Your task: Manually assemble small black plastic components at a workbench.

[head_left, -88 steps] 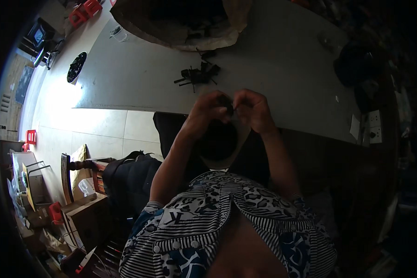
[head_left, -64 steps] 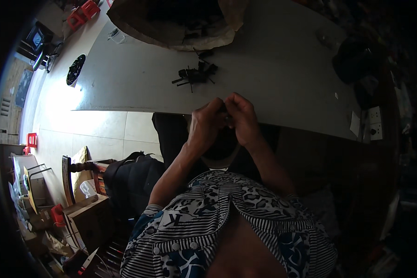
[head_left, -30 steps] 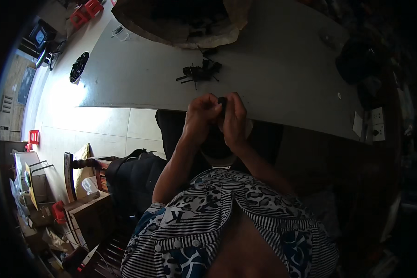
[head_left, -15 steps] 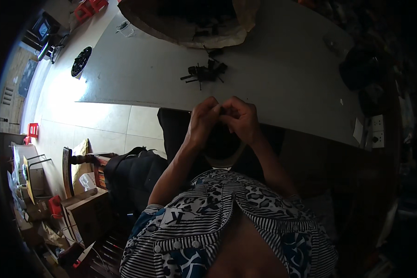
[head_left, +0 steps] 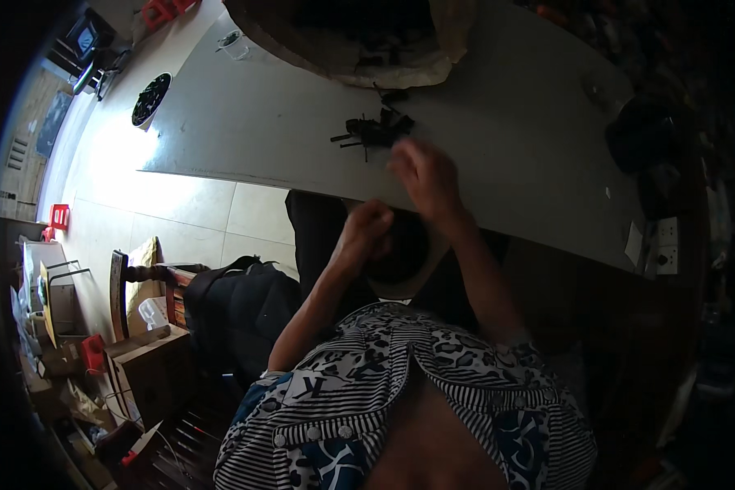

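Observation:
A small heap of black parts with thin pin-like pieces (head_left: 374, 132) lies on the grey table (head_left: 261, 122). My right hand (head_left: 426, 181) is over the table's near edge, its fingertips beside the heap's right end. Motion smears those fingers, so their grip cannot be made out. Lower and nearer to me, my left hand (head_left: 366, 233) hangs off the table edge above my lap with its fingers curled in. Whatever it may hold is hidden. A dark round container (head_left: 404, 249) shows between my legs, just right of the left hand.
A large pale sack (head_left: 416, 77) with dark contents stands open beyond the heap. A clear plastic cup (head_left: 235, 47) sits at the table's far left. Past the left edge is a bucket of black pieces (head_left: 149, 100). A wooden chair with a dark bag (head_left: 245, 306) and a cardboard box (head_left: 151, 367) are left.
My hands were together at the table edge and have parted. The right one moved forward to the heap, while the left one dropped toward my lap. The view shifted slightly.

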A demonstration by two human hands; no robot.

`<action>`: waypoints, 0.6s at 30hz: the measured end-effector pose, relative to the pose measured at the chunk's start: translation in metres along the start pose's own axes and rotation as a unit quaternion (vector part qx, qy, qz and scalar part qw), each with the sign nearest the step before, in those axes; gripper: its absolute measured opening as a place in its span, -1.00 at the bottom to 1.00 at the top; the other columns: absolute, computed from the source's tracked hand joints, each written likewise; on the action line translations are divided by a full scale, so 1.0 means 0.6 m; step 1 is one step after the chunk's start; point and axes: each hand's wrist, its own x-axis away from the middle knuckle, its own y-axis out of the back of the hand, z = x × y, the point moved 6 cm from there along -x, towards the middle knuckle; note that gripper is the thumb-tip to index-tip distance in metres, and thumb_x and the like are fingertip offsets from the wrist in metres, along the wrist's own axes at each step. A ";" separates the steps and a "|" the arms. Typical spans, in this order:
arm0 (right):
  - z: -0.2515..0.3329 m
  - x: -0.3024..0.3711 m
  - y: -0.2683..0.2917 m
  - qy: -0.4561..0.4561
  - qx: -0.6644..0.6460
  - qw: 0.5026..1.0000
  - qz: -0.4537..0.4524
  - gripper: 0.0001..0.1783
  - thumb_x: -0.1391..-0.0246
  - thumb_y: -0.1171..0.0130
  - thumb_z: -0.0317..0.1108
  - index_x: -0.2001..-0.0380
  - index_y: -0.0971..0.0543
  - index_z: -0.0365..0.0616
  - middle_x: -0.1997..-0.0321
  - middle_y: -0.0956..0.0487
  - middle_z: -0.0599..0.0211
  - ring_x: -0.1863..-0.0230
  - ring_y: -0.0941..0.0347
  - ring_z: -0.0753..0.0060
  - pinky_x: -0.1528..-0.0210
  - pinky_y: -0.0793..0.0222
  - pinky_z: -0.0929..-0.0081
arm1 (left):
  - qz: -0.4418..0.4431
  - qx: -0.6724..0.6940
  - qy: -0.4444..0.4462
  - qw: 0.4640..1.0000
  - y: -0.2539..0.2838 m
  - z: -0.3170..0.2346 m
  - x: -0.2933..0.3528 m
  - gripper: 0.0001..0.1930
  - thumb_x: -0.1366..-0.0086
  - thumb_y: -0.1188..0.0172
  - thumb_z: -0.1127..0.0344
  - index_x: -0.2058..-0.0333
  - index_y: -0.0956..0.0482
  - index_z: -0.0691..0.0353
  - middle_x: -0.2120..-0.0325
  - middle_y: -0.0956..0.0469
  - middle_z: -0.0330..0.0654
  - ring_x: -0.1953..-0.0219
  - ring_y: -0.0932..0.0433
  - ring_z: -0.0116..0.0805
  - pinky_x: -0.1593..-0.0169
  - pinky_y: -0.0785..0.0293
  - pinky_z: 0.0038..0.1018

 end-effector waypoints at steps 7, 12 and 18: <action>-0.012 -0.083 -0.042 0.137 0.248 0.956 -0.075 -0.66 0.30 -0.31 -0.35 0.34 -0.50 -0.05 0.39 -0.36 0.33 0.21 -0.30 0.24 0.17 -0.25 0.32 | -0.039 -0.316 -0.187 0.929 0.007 -0.027 -0.006 -0.84 -0.11 -0.06 0.38 0.33 -0.44 0.33 0.54 -0.49 -0.22 0.45 -0.45 -0.50 0.29 -0.37 -0.59; -0.061 -0.072 -0.004 0.078 0.007 0.989 -0.128 -0.66 0.26 -0.27 -0.39 0.29 -0.49 -0.09 0.29 -0.41 0.29 0.19 -0.32 0.26 0.20 -0.28 0.33 | -0.006 -0.150 -0.146 0.978 0.019 -0.051 -0.024 -0.90 -0.08 -0.05 0.47 0.39 -0.46 0.34 0.52 -0.50 -0.23 0.44 -0.46 -0.50 0.30 -0.38 -0.58; -0.092 -0.039 0.025 -0.090 -0.433 0.889 -0.118 -0.75 0.15 -0.15 -0.55 0.29 -0.47 -0.24 0.43 -0.48 0.48 0.38 -0.36 0.68 0.30 -0.30 0.66 | -0.145 -0.252 -0.259 0.921 -0.012 -0.122 -0.043 -0.63 -0.03 -0.11 0.47 0.12 -0.34 0.26 0.43 -0.51 -0.11 0.42 -0.49 -0.40 0.31 -0.42 -0.50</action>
